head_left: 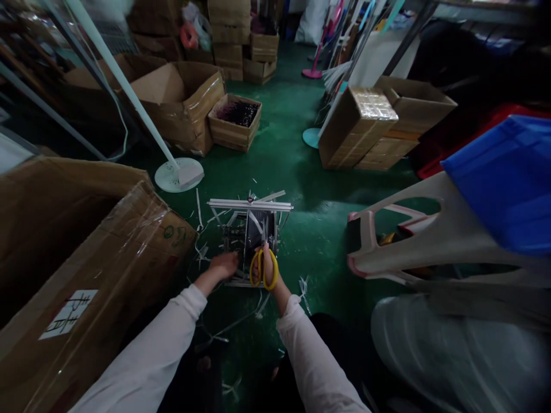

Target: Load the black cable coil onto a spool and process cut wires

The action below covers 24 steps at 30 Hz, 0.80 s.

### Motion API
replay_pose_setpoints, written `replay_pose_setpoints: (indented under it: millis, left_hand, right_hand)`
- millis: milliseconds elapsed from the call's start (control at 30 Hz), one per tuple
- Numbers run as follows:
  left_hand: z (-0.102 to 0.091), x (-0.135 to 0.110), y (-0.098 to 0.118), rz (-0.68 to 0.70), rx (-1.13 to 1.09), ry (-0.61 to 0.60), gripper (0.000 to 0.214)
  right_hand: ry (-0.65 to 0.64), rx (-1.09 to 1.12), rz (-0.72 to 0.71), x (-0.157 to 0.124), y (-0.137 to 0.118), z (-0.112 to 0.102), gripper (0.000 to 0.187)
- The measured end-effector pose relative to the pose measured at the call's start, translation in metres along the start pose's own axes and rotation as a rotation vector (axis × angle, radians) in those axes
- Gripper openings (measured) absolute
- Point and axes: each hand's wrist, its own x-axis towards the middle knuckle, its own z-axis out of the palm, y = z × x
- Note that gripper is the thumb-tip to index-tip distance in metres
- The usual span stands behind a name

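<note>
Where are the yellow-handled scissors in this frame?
In the head view, the yellow-handled scissors are in the right hand, low and just right of centre, over the near end of a metal frame on the green floor, beside the left hand.

Yellow-handled scissors [270, 272] are gripped right there in the right hand [266, 265], blades hidden, over a metal frame [249, 204] packed with dark material! The frame is pressed by the left hand [224, 265], flat on the green floor [310, 241], white scraps [304, 288] strewn around.
</note>
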Motion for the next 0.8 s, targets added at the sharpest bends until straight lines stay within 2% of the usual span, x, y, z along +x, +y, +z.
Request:
replay_pose_setpoints:
  millis: [67,133,233,333,500,700,800]
  left_hand:
    - [-0.03,0.017,0.006,-0.012,-0.028,0.115,0.047]
    - [-0.051,0.027,0.018,-0.015,-0.026,0.238,0.054]
    - [-0.06,0.025,0.037,-0.017,0.005,0.354,0.054]
    - [-0.048,0.011,0.041,0.0,0.028,0.362,0.052]
    - [-0.012,-0.018,0.031,0.046,0.053,0.307,0.047]
    - [0.043,-0.043,0.022,0.055,0.018,0.175,0.038]
    - [0.054,-0.041,0.012,0.038,-0.022,0.085,0.028]
  right_hand:
    - [-0.015,-0.004,-0.014,-0.001,0.001,0.0,0.064]
    - [-0.022,-0.008,-0.024,-0.003,0.001,0.0,0.065]
    - [-0.019,-0.012,-0.02,-0.003,0.0,-0.001,0.066]
    - [-0.01,-0.017,-0.006,-0.002,-0.001,-0.001,0.068]
    - [0.021,-0.048,0.013,-0.003,-0.002,-0.001,0.067]
    - [-0.006,-0.032,-0.027,-0.009,-0.002,0.001,0.063]
    - [0.009,-0.026,-0.045,-0.012,0.001,0.0,0.063]
